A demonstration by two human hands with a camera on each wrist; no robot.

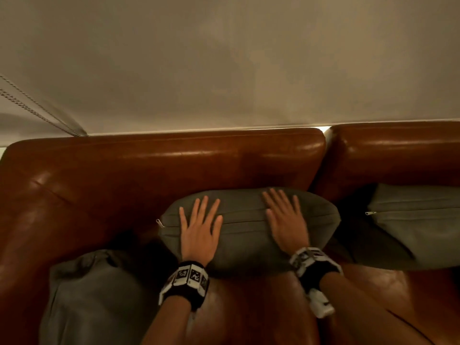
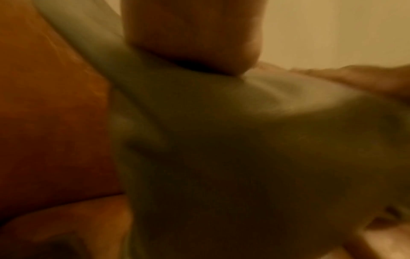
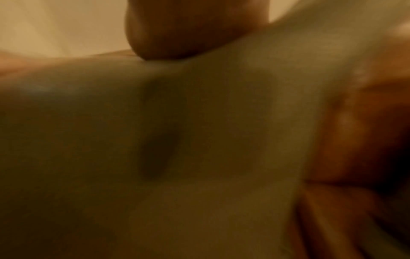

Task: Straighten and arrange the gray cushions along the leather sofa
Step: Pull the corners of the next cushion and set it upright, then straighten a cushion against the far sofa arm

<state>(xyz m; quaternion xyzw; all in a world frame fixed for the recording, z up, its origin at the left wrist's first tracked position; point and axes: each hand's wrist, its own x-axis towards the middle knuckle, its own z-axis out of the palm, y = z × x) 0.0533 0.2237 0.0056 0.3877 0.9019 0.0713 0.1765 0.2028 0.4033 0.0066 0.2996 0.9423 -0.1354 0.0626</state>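
Gray cushion, middle (image 1: 246, 235): laid on the seat of the leather sofa (image 1: 159, 165), leaning back against the backrest of the left section, zipped edge turned up. A zip pull (image 1: 160, 223) is seen at its left end. The cushion is pressed from above by both hands.

Left hand (image 1: 199, 232): laid flat on the left half of the middle cushion, fingers (image 1: 211, 210) straight and spread, thumb held out to the side. Nothing is gripped. A black-and-white marker band (image 1: 189, 277) is worn on the wrist.

Right hand (image 1: 286, 220): laid flat on the right half of the same cushion, fingers (image 1: 283, 197) straight and slightly fanned. Nothing is gripped. A similar band (image 1: 312, 262) is worn on this wrist.

Gray cushion, left (image 1: 97, 295): slumped on the seat near the sofa's left arm, well in front of the backrest, its cover creased.

Gray cushion, right (image 1: 413, 227): propped against the backrest of the right sofa section, just beside the middle cushion, zip uppermost.

Wall (image 1: 224, 58): plain, pale, behind the sofa. A beaded cord (image 1: 32, 105) is hung at far left.

Wrist views: blurred; only gray fabric (image 2: 221, 140), brown leather (image 2: 44, 122) and the heel of each hand pressed into the cushion (image 3: 199, 122) are made out.
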